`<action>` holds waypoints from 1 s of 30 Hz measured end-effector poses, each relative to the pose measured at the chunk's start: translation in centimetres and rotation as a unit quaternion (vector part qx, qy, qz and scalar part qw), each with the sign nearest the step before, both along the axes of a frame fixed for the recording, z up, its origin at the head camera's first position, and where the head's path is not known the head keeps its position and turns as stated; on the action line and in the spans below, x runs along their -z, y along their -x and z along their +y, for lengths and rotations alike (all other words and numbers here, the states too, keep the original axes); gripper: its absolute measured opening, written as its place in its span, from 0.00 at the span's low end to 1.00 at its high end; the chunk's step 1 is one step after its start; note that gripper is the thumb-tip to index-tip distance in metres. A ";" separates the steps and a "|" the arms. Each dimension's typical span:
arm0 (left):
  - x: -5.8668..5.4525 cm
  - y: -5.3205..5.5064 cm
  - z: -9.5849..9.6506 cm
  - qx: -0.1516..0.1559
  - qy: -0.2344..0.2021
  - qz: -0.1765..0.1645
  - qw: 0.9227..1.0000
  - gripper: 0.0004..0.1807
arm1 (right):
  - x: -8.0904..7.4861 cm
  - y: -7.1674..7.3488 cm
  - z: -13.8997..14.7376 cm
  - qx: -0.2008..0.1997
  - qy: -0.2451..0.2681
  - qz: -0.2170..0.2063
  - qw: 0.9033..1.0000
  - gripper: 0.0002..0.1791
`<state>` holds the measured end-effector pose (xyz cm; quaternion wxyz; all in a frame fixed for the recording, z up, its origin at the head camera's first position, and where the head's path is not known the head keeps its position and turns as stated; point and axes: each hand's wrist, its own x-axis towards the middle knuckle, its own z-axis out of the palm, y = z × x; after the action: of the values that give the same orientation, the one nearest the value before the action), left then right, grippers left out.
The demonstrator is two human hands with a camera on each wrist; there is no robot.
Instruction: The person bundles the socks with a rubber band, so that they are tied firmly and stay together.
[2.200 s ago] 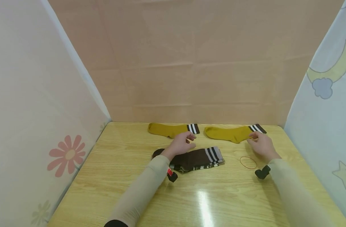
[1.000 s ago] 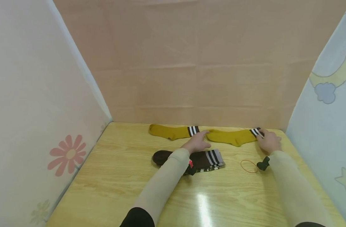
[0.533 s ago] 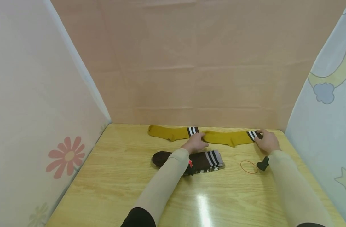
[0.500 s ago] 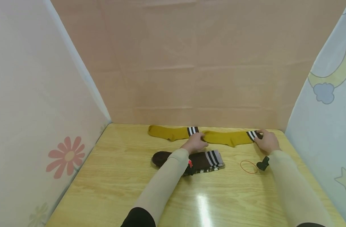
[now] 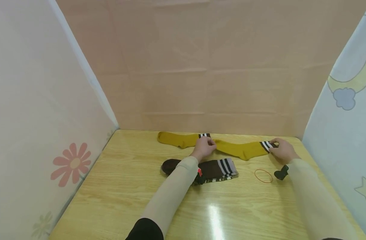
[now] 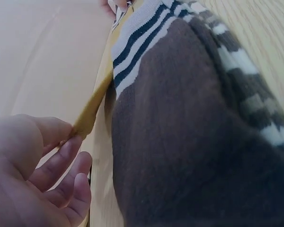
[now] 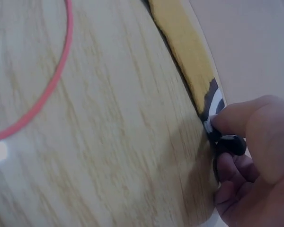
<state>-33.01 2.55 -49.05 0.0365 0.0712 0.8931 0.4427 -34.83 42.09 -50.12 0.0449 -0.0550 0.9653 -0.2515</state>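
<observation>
A mustard sock [image 5: 240, 150] with a dark, white-striped cuff stretches between my two hands near the back of the table. In the left wrist view, my left hand [image 6: 42, 161] pinches its toe end between thumb and forefinger, the other fingers loosely bent. At the other end my right hand [image 5: 282, 150] grips the striped cuff [image 7: 213, 101] between thumb and fingers. A second mustard sock [image 5: 178, 139] lies flat to the left, its cuff partly behind my left hand. Below my left wrist is a stack of dark brown socks [image 5: 211, 169] with grey striped cuffs, partly covered by my forearm.
A thin reddish elastic band [image 5: 263, 176] lies on the wooden table [image 5: 111, 200], left of my right wrist. A tan sheet [image 5: 183, 66] rises behind the back edge. Patterned cloth walls stand at left [image 5: 36, 100] and right [image 5: 351, 133].
Both hands have reached the right mustard sock and taken hold of its ends. Within the last half second its heel part has come slightly nearer, and my left hand has turned and lifted the toe.
</observation>
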 end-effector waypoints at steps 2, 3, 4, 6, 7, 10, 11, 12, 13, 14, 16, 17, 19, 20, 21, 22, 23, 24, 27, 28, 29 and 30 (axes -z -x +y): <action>0.0 0.0 -0.1 0.007 0.004 0.003 1.000 0.04 | 0.0 -0.1 0.0 -0.005 -0.001 -0.003 1.000 0.27; 0.0 0.0 -0.2 0.011 0.005 0.003 1.000 0.04 | -0.1 -0.1 0.0 -0.007 -0.001 -0.005 1.000 0.27; 0.0 -0.1 -0.3 0.016 0.006 0.003 1.000 0.03 | 0.0 -0.1 -0.1 -0.010 -0.002 -0.006 1.000 0.27; 0.0 -0.2 -0.5 0.024 0.005 -0.004 1.000 0.02 | 0.0 -0.1 -0.2 -0.012 -0.001 -0.009 1.000 0.27; 0.0 -0.3 -0.6 0.028 0.004 -0.009 1.000 0.03 | 0.0 -0.1 -0.3 -0.014 0.000 -0.011 1.000 0.28; 0.1 -0.4 -0.9 0.042 0.004 -0.026 0.999 0.07 | -0.1 -0.2 -0.5 -0.018 0.002 -0.013 1.000 0.27; 0.0 -0.5 -0.9 0.047 0.005 -0.029 0.998 0.08 | -0.1 -0.2 -0.6 -0.018 0.003 -0.013 1.000 0.27; 0.0 -0.5 -1.0 0.052 0.007 -0.032 0.998 0.09 | -0.2 -0.3 -0.7 -0.017 0.003 -0.012 1.000 0.26; 0.0 -0.5 -1.0 0.056 0.008 -0.033 0.998 0.10 | -0.2 -0.3 -0.8 -0.018 0.004 -0.011 1.000 0.26; 0.0 -0.5 -1.0 0.059 0.011 -0.033 0.998 0.11 | -0.2 -0.3 -0.8 -0.019 0.006 -0.011 1.000 0.26; 0.0 -0.4 -1.1 0.065 0.015 -0.030 0.997 0.12 | -0.3 -0.3 -1.0 -0.023 0.008 -0.009 1.000 0.25; -0.1 -0.4 -1.1 0.066 0.017 -0.028 0.997 0.13 | -0.3 -0.3 -1.1 -0.026 0.008 -0.007 1.000 0.24; -0.1 -0.4 -1.2 0.071 0.022 -0.026 0.997 0.14 | -0.2 -0.3 -1.1 -0.031 0.007 -0.003 0.999 0.22; -0.2 -0.3 -1.3 0.073 0.025 -0.024 0.997 0.14 | -0.2 -0.2 -1.1 -0.033 0.005 0.000 0.999 0.20; -0.2 -0.3 -1.3 0.074 0.028 -0.021 0.997 0.15 | -0.1 -0.1 -1.1 -0.035 0.002 0.004 0.999 0.19; -0.3 -0.3 -1.4 0.076 0.030 -0.018 0.997 0.15 | -0.1 -0.1 -1.1 -0.035 0.000 0.009 0.999 0.18; -0.3 -0.3 -1.4 0.077 0.032 -0.016 0.996 0.15 | 0.0 0.0 -1.1 -0.035 -0.001 0.013 0.999 0.18; -0.3 -0.3 -1.4 0.077 0.035 -0.014 0.996 0.15 | 0.0 0.0 -1.0 -0.033 -0.001 0.017 0.999 0.17; -0.3 -0.4 -1.4 0.073 0.039 -0.010 0.997 0.15 | 0.0 -0.1 -0.9 -0.029 0.001 0.026 0.999 0.19; -0.3 -0.4 -1.3 0.071 0.040 -0.008 0.997 0.15 | 0.1 -0.2 -0.8 -0.028 0.003 0.028 0.999 0.20; -0.3 -0.5 -1.3 0.068 0.041 -0.007 0.997 0.15 | 0.1 -0.4 -0.7 -0.028 0.003 0.030 0.999 0.21; -0.3 -0.6 -1.3 0.065 0.038 -0.007 0.997 0.15 | 0.1 -0.5 -0.7 -0.027 0.003 0.030 0.999 0.21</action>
<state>-32.43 1.28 -48.78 0.0739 0.1250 0.9025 0.4055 -34.35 41.39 -50.21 0.0227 -0.0887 0.9635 -0.2515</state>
